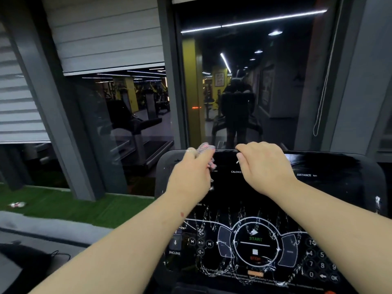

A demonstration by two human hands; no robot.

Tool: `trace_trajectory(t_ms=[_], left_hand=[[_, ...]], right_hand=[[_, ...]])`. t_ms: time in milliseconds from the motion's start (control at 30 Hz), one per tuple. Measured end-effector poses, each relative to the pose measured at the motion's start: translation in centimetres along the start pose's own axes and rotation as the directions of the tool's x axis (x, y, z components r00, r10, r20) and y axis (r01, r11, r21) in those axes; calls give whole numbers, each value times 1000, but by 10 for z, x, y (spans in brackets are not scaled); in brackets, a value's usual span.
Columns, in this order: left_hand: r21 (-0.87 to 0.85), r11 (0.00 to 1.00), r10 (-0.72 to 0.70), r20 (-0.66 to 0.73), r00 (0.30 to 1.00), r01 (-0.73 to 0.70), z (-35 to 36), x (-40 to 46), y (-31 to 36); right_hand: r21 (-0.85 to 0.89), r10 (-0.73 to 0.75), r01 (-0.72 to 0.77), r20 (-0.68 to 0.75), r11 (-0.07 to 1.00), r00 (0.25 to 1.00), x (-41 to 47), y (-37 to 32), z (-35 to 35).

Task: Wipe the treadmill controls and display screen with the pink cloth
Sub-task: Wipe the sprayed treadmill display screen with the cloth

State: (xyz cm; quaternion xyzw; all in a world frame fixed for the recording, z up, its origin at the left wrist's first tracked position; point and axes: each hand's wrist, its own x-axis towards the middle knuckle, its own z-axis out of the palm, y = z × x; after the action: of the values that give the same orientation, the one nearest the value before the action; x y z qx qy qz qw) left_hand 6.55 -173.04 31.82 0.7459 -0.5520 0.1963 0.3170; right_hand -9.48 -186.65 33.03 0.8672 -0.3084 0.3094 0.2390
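The treadmill console (350,187) reads CALORIES, DISTANCE, INCLINE, START, STOP, OK.

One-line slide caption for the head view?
Left hand wipes the black treadmill console with a pink cloth; right hand grips its top edge.

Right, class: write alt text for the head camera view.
A person's left hand holds a pink cloth against the top of a black treadmill console, while the right hand grips its upper edge; white streaks cover the controls below.

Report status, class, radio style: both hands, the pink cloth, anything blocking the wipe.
Left hand grips pink cloth at console top edge. Right hand curled over the same edge, no cloth. White streaks around START button. Nothing blocking.
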Motion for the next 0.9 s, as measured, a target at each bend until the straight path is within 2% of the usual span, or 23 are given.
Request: trace_trajectory(t_ms=[67, 133, 300, 367, 467, 600, 733, 833, 900], left_hand=[[-36, 995, 92, 28, 995, -91, 12, -5, 13], [-70, 992, 109, 46, 993, -106, 14, -5, 11], [20, 997, -70, 38, 997, 69, -7, -3, -23], [28, 996, -88, 17, 996, 87, -8, -3, -22], [-1, 999, -45, 3, 999, 45, 3, 1, -2], [-98, 995, 40, 51, 998, -35, 13, 2, 12], [69, 996, -51, 52, 997, 47, -5, -7, -21], [7, 990, -143, 30, 989, 143, -16, -15, -48], [-9, 989, -145, 8, 989, 145, -14, -15, -48]], right_hand=[[2, -4, 4, -1, 1000, 1000, -1, 1, 0], [10, -6, 6, -5, 1000, 1000, -1, 0, -1], [9, 4, -4, 1, 1000, 1000, -1, -1, -1], [2, 11, -11, 7, 1000, 1000, -1, -1, -1], [5, 17, -17, -1, 1000, 1000, -1, -1, 0], [21, 16, -16, -13, 1000, 1000, -2, 0, 0], [10, 26, -26, 8, 1000, 1000, -1, 0, 2], [-36, 63, -63, 1, 997, 998, 0, -5, 2], [-80, 96, -95, 1, 992, 995, 5, -11, 1]])
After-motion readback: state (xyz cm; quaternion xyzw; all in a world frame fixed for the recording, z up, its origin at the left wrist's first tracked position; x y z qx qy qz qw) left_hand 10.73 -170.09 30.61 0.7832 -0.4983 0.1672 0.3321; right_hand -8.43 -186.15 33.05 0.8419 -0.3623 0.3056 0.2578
